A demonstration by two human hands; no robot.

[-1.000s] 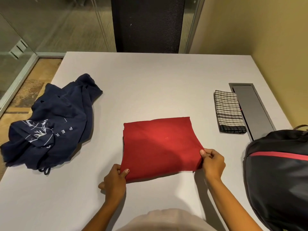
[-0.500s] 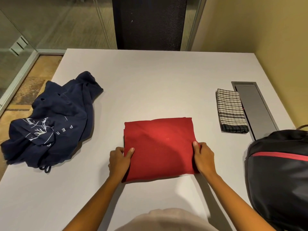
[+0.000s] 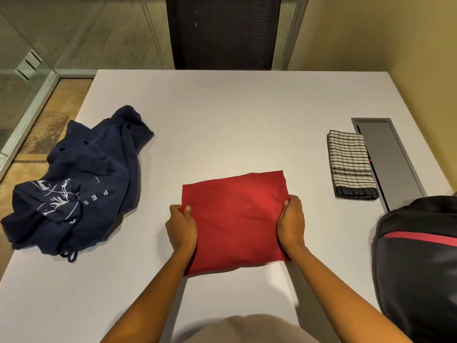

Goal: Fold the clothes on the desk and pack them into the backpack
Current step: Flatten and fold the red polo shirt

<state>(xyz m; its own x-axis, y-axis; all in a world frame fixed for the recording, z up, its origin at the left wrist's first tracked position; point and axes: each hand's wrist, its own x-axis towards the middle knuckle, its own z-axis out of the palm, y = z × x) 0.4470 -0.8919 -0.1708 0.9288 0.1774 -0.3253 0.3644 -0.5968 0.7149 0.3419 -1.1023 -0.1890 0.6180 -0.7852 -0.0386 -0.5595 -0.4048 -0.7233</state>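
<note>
A folded red garment [image 3: 236, 219] is in the middle of the white desk [image 3: 222, 120]. My left hand [image 3: 181, 225] grips its left edge, thumb on top. My right hand [image 3: 291, 221] grips its right edge the same way. Its near edge looks raised a little off the desk. A crumpled navy shirt [image 3: 76, 186] with white print lies at the left. A folded checked cloth [image 3: 351, 164] rests at the right. The black backpack [image 3: 418, 268] with a red stripe sits at the right front corner.
A grey cable-tray lid [image 3: 390, 164] is set into the desk beside the checked cloth. A yellow wall [image 3: 420, 70] runs along the right. Beyond the far desk edge are a dark panel [image 3: 222, 30] and glass partitions.
Both hands slid from the garment's near corners up along its side edges and took hold there. The red garment now looks slightly lifted and tilted.
</note>
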